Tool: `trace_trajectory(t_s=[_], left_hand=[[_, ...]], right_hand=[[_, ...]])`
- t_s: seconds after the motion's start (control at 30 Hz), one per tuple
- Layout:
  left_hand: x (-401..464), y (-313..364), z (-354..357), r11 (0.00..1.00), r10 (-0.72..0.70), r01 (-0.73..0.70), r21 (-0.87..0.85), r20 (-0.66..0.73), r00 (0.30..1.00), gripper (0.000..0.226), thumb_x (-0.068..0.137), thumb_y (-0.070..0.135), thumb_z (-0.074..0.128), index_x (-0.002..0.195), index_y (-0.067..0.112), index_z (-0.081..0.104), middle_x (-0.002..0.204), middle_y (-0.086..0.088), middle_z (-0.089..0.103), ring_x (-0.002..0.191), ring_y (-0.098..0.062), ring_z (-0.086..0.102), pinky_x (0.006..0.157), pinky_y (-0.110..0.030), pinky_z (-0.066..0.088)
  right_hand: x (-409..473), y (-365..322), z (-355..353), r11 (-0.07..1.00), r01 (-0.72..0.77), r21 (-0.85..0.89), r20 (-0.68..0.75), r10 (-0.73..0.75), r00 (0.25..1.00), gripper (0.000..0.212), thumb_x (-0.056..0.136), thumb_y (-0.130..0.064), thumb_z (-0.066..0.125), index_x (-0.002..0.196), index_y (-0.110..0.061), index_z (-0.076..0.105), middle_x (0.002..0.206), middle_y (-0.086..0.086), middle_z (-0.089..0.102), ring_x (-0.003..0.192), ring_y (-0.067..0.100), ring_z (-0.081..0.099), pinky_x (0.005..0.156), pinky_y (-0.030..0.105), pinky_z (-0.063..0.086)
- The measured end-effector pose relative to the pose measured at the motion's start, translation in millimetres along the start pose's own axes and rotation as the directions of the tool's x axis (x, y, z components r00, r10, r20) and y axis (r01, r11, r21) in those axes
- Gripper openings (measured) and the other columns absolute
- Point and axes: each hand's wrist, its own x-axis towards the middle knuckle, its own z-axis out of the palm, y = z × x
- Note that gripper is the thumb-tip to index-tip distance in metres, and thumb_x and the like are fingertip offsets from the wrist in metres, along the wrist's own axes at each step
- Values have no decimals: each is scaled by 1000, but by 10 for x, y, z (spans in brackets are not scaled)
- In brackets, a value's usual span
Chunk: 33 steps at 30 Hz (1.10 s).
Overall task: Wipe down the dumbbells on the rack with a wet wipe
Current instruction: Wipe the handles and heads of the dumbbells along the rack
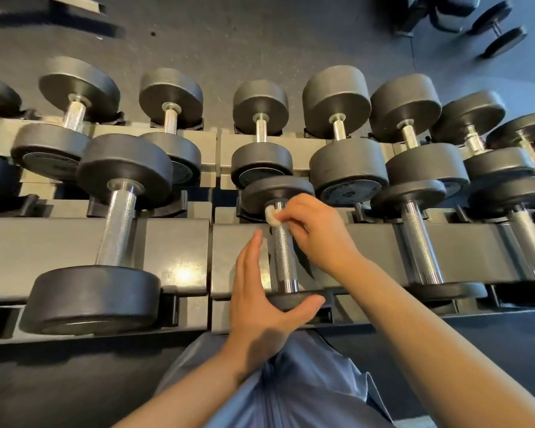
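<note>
A small dumbbell (284, 257) with a knurled chrome handle lies on the lower tier of the grey rack (173, 242), straight in front of me. My right hand (315, 233) pinches a bunched white wet wipe (271, 215) against the far end of that handle, just below the far weight head. My left hand (260, 291) rests with straight fingers beside the handle, its thumb lying along the rim of the near weight head.
Several black dumbbells fill both tiers: a large one (115, 230) to the left, others (420, 242) close on the right, more (340, 131) on the upper tier. Loose dumbbells (498, 32) lie on the dark floor at the far right. My blue clothing (291, 381) shows below.
</note>
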Motion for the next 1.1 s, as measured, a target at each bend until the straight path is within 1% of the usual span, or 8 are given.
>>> trace_trajectory(t_s=[0.1, 0.2, 0.37, 0.53, 0.63, 0.7, 0.83, 1.1], left_hand=[[-5, -22, -11, 1000, -6, 6, -18, 8, 1000, 107, 54, 61, 77, 133, 73, 7, 147, 31, 22, 134, 15, 23, 104, -14, 26], [1, -37, -9, 1000, -8, 8, -9, 0, 1000, 107, 53, 60, 77, 135, 71, 9, 146, 30, 24, 135, 15, 23, 103, -14, 25], [12, -28, -1, 1000, -13, 13, -13, -43, 999, 105, 50, 56, 78, 129, 76, 11, 146, 28, 27, 135, 12, 26, 105, -15, 26], [4, -21, 2, 1000, 0, 0, 1, -42, 999, 102, 54, 54, 78, 129, 76, 13, 146, 32, 27, 137, 11, 26, 106, -8, 25], [6, -29, -4, 1000, -2, 1, -20, -41, 999, 103, 54, 52, 80, 130, 75, 14, 146, 31, 29, 137, 9, 27, 105, -11, 27], [-1, -37, -10, 999, -2, 1, -34, -36, 999, 103, 54, 50, 80, 131, 74, 16, 146, 29, 31, 138, 7, 29, 108, -17, 27], [-1, -74, -44, 998, 5, -7, -60, -35, 999, 102, 56, 47, 80, 134, 71, 18, 144, 34, 34, 138, 5, 30, 108, -17, 27], [7, -41, -41, 999, -23, 22, -47, -19, 1000, 104, 55, 49, 80, 137, 62, 17, 146, 31, 29, 138, 7, 28, 110, -21, 26]], right_hand=[[-252, -6, -190, 988, -26, 155, 321, -26, 947, 10, 85, -8, 67, 92, -12, 73, 92, -8, 63, 85, -1, 57, 83, 16, 47], [-429, -18, -253, 967, -80, 243, 455, -40, 890, 11, 85, -11, 67, 93, -14, 74, 95, -7, 66, 90, 2, 60, 85, 17, 48], [-191, 43, -54, 990, 122, 65, 117, -129, 985, 25, 84, -22, 52, 89, -8, 72, 88, 5, 67, 83, 15, 62, 76, 22, 50], [79, 162, 208, 986, 73, -152, -185, -101, 978, 17, 80, -9, 60, 91, -3, 71, 81, 10, 65, 74, 26, 61, 67, 31, 51], [-13, 118, 178, 986, -117, 115, -196, 138, 971, 14, 86, -10, 60, 94, -7, 71, 89, 4, 66, 83, 16, 61, 75, 17, 44], [-160, 122, 51, 940, -227, 255, -58, 249, 967, 9, 87, -8, 64, 89, -16, 69, 86, -8, 63, 80, 3, 58, 75, 10, 42], [-525, 32, -130, 874, -280, 398, 321, 153, 934, 10, 83, -7, 70, 85, -16, 71, 83, -8, 66, 77, 6, 63, 75, 17, 50], [30, 38, 214, 998, -27, -51, -215, 16, 977, 18, 77, -4, 69, 94, -3, 72, 80, 12, 66, 69, 27, 63, 62, 30, 52]])
